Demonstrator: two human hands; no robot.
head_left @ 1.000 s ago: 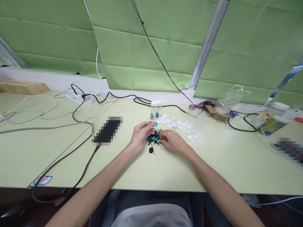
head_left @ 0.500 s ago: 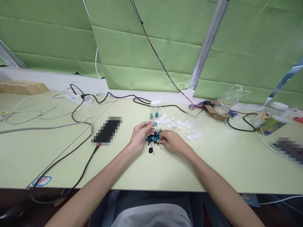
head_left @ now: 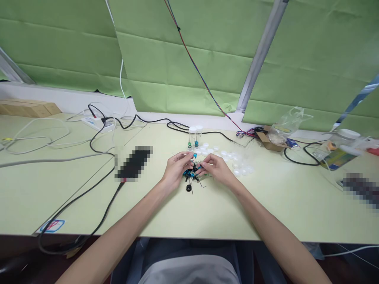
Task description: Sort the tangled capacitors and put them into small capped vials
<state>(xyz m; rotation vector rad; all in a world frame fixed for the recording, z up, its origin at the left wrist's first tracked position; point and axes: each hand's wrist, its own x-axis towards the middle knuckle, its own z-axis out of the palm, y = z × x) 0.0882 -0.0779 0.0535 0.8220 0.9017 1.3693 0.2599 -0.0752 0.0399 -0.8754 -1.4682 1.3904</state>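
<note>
My left hand (head_left: 175, 169) hovers over a small heap of blue and black electronic parts (head_left: 192, 174) in the middle of the pale green table (head_left: 89, 197). Its fingers are curled, pinching a small blue part at the fingertips. My right hand (head_left: 217, 169) is at the heap's right side, fingers bent in a pinch on one of the parts. A round black part (head_left: 188, 187) lies just in front of the heap. Two small clear vials with white caps (head_left: 194, 138) stand behind the heap.
Several white round caps (head_left: 237, 163) lie scattered right of the hands. A blurred dark device (head_left: 134, 161) with a black cable lies to the left. A power strip (head_left: 96, 123) and loose cables sit at the back left; a cardboard box (head_left: 268, 141), plastic bag and jar at the right.
My right hand has lifted from the table and moved up and left onto the heap, closer to the left hand. The left hand has hardly moved.
</note>
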